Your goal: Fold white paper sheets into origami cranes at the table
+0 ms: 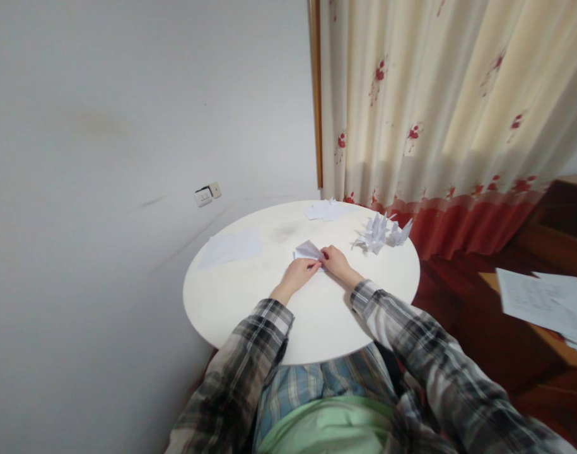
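Note:
A partly folded piece of white paper (308,250) lies near the middle of the round white table (212,302). My left hand (299,272) is closed on its near edge, fingers pinched together. From the right, my right hand (336,260) pinches the same paper at its right side, close to the left fingertips. One flap of the paper stands raised behind my hands, and its lower part is hidden by my fingers. Several folded paper cranes (376,233) sit in a cluster to the right of my right hand.
Flat white sheets (234,246) lie on the table's left side, and smaller paper pieces (323,210) at its far edge. A wall with a socket (203,198) borders the left. Beyond the table hangs a flowered curtain (434,126). Papers (543,302) rest on wooden furniture at right.

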Motion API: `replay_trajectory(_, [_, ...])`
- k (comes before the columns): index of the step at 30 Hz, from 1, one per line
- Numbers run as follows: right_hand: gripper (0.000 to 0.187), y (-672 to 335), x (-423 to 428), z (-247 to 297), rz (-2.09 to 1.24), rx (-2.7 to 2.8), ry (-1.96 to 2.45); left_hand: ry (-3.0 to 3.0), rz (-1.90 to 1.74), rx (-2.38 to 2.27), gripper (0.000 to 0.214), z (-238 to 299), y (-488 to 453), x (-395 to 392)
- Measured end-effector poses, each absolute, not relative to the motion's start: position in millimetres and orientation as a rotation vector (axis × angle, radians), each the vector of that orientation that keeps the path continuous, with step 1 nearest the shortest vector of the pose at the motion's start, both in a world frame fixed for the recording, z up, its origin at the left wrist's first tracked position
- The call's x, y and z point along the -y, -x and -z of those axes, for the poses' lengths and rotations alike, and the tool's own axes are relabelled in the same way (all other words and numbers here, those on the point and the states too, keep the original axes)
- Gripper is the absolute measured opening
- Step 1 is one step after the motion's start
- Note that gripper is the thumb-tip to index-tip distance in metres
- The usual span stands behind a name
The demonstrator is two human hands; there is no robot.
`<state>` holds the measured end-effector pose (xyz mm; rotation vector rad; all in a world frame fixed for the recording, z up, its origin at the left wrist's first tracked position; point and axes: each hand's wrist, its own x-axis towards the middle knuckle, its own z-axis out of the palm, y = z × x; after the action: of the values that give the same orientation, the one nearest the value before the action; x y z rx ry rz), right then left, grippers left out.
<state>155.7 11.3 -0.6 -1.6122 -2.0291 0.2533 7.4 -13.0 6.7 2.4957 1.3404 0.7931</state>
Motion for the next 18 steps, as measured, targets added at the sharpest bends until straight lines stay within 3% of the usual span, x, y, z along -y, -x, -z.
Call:
replay_trajectory(14, [0.024,-158.3,-12.8,1.3,-0.163,2.081,1.632,-2.496,-0.812,-1.451,0.031,-2.4,-3.8,7.8])
replay_trajectory(18, [0.025,-159.4,-12.7,2.4,-0.121,2.039,1.696,-2.427,-0.996,-1.641,0.024,-4.1,1.5,4.2])
